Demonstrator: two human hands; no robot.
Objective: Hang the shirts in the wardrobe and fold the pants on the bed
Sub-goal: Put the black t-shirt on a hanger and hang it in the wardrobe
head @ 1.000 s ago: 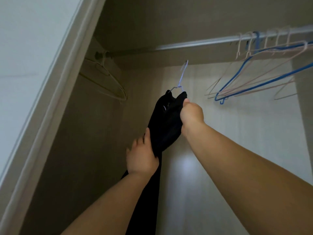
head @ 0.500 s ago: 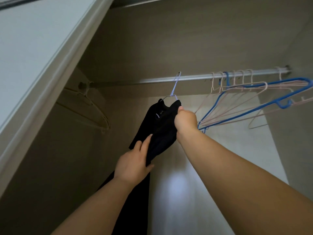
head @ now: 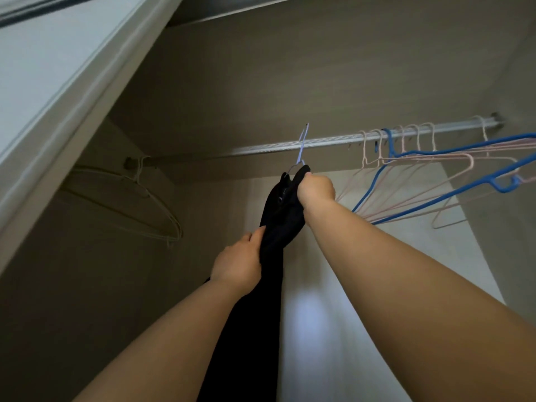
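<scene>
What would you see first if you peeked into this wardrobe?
A long black shirt in the middle: the right hand grips its top, the left hand grips it lower down. Its pale purple hanger hook reaches up to the silver rail. On the right, bare blue and pink hangers dangle from that rail.

Head camera looks upward, close beneath the wardrobe rail [head: 333, 139].

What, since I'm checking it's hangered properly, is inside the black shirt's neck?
A lilac wire hanger: its hook and neck rise out of the black shirt toward the rail. Its shoulders are covered by cloth and the right hand.
</scene>
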